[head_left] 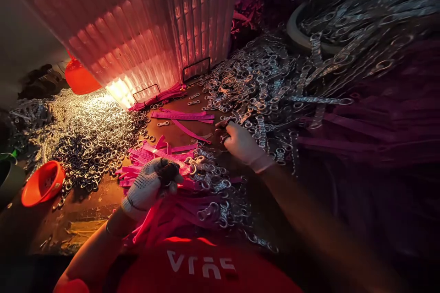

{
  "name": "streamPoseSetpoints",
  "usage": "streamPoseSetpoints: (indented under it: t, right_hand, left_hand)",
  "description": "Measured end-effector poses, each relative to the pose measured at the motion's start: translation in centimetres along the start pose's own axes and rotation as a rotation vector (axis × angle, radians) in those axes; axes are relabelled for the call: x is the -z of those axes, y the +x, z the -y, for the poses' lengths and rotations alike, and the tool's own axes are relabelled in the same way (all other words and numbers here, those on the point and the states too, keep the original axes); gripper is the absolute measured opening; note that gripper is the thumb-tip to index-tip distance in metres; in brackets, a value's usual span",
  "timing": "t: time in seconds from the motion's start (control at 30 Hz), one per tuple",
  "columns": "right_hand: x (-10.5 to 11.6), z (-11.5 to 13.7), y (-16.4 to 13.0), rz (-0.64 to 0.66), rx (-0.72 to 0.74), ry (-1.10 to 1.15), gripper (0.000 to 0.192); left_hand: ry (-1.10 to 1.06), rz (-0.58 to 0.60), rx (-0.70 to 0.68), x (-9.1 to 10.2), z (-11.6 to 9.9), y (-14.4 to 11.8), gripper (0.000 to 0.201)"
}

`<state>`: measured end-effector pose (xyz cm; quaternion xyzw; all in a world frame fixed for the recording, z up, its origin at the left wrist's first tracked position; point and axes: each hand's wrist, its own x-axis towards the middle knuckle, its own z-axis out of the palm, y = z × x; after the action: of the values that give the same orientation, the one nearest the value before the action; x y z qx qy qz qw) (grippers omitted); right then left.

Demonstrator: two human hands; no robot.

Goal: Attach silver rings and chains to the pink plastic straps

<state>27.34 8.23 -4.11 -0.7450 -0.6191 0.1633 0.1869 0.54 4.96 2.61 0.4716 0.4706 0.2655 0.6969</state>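
Observation:
My left hand (149, 187), in a pale glove with dark dots, is closed, its fingers curled in and dark at the tips. It is over a heap of pink straps (135, 160) that have metal ring links (206, 169) at their right ends. What it holds, if anything, I cannot make out. My right hand (242, 144), in a plain pale glove, has its thumb and fingers pinched together at the left edge of a large pile of metal links (261, 78). Any small thing between those fingers is too dark to name. Flat pink straps (182, 116) lie just beyond my hands.
A ribbed translucent panel (137, 23) stands at the back, with a bright red-shaded lamp (80, 78) beside it. Loose metal rings (92, 146) are heaped on the left, near an orange bowl (43, 184). A round tub rim (295, 29) and long metal chains (378, 13) are at right.

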Motion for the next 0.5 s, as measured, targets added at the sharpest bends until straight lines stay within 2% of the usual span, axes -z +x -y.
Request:
streamPoseSetpoints:
  t: [0.03, 0.1, 0.17, 0.23, 0.3, 0.4, 0.5]
  right_hand:
    - [0.4, 1.1, -1.5, -0.013, 0.067, 0.083, 0.039]
    - [1.2, 3.4, -4.6, -0.045, 0.255, 0.39, 0.032]
    - [1.7, 5.5, -7.4, -0.031, 0.408, 0.506, 0.026]
    - [2.0, 7.1, -9.3, -0.003, 0.496, 0.461, 0.022]
    - [2.0, 8.0, -10.4, -0.012, 0.511, 0.344, 0.023]
    - [1.9, 8.5, -11.1, -0.112, 0.487, 0.189, 0.015]
    - [1.4, 8.9, -11.7, -0.244, 0.462, 0.117, 0.012]
  left_hand:
    - [0.032, -0.006, 0.002, -0.3, -0.1, -0.1, 0.033]
    - [0.05, -0.012, -0.009, -0.8, -0.2, -0.2, 0.034]
    - [0.031, 0.004, -0.028, -1.2, -0.4, -0.4, 0.035]
    - [0.02, 0.04, -0.051, -1.4, -0.4, -0.7, 0.037]
    - [0.046, 0.079, -0.068, -1.6, -0.4, -1.1, 0.036]
    - [0.044, 0.115, -0.041, -2.2, -0.6, -1.6, 0.034]
    - [-0.097, 0.134, 0.033, -3.4, -1.1, -1.6, 0.035]
